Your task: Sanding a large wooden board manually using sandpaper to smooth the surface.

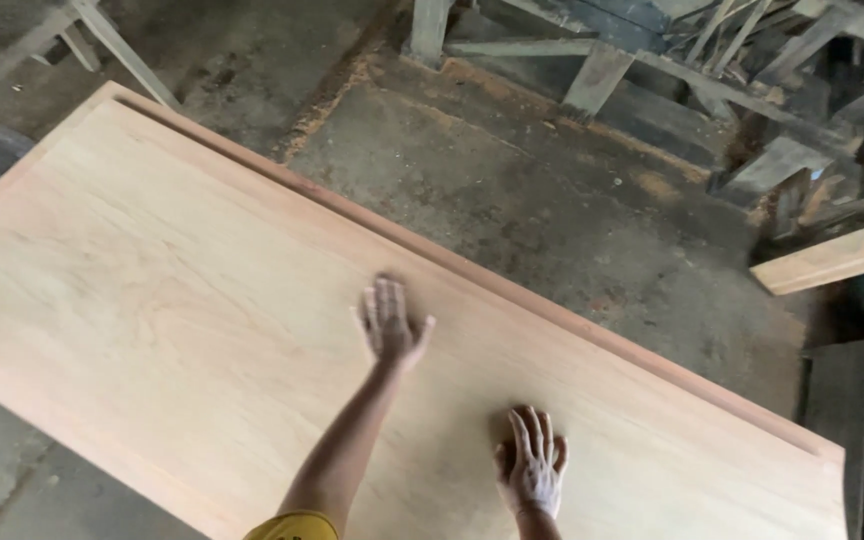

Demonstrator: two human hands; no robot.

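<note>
Dusty concrete floor (552, 200) surrounds a large pale wooden panel (152, 300); left hand (390, 322) lies flat on it, fingers together, thumb out; right hand (533, 462) presses nearer, fingers spread, gripping nothing.

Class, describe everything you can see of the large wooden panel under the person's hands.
The wooden panel is a big, pale, rectangular board with faint grain and a narrow raised border along its far edge. It lies flat and slanted across the view, above a dusty concrete floor. Its near corners run out of frame. The left hand and right hand both rest on it, palms down, fingers spread. Nothing else lies on it.
</note>
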